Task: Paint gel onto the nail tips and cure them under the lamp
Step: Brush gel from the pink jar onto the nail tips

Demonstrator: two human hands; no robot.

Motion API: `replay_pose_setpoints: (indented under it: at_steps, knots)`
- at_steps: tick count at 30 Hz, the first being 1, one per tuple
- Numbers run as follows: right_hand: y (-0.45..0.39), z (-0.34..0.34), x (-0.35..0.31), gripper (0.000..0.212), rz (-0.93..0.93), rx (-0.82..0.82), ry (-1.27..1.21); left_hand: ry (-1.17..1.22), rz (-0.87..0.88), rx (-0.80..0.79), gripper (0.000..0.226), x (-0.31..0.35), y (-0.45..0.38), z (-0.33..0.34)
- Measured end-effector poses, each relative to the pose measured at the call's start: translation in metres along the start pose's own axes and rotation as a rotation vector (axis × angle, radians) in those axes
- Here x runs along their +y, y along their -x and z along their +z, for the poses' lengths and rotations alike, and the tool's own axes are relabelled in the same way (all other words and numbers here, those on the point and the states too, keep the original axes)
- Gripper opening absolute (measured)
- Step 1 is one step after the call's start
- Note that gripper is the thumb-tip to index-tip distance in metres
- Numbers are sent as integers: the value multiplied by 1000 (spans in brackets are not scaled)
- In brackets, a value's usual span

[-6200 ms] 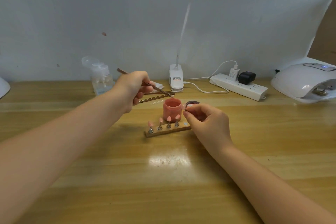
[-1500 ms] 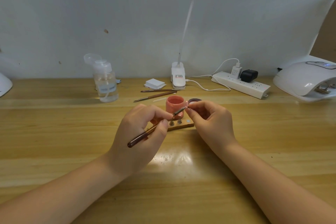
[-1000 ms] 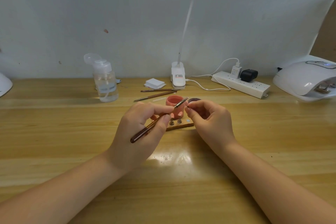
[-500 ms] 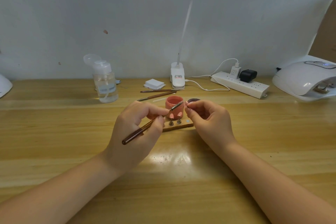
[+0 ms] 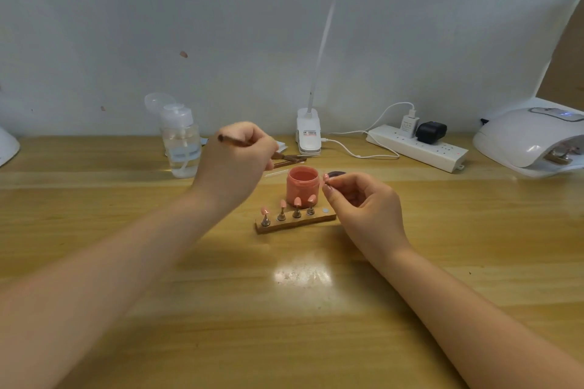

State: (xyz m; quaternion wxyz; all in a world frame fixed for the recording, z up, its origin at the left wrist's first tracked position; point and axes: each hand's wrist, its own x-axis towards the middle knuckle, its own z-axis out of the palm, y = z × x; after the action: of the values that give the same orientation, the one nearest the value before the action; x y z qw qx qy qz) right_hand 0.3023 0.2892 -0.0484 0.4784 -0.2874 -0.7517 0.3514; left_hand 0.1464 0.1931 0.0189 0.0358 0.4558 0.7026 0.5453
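Left hand (image 5: 235, 164) grips the brush (image 5: 232, 140) up behind the pink gel jar (image 5: 302, 181). Right hand (image 5: 363, 202) pinches a nail tip (image 5: 326, 178) beside that jar, just above the wooden holder (image 5: 295, 222).

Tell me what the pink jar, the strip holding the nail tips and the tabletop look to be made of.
Pink jar: likely plastic, smooth and opaque with a soft sheen.
Holder strip: looks like wood, brown and matte; its pegs glint like metal.
Tabletop: wood or wood-look laminate, visible grain, glossy enough to mirror the lamp.
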Motion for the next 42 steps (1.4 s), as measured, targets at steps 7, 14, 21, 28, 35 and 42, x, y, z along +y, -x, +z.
replay_pose_setpoints:
  at_steps: [7,14,21,28,35,42]
  knots:
    - [0,1,-1,14,-12,-3,-21,-181,-209,-222,22,11,-49,27]
    - [0,2,0,20,-34,-1,4,-186,-345,-293,20,8,-55,38]
    - [0,1,0,14,-25,-20,22,174,-599,-186,21,-8,-52,3]
    - [0,0,-1,10,-29,-31,38,430,-762,-153,20,-36,-42,-18]
    - [0,0,-1,8,-27,-23,48,425,-195,-65,20,-29,7,-12]
    - [0,0,0,9,-38,-4,57,146,272,-157,13,-17,59,-1]
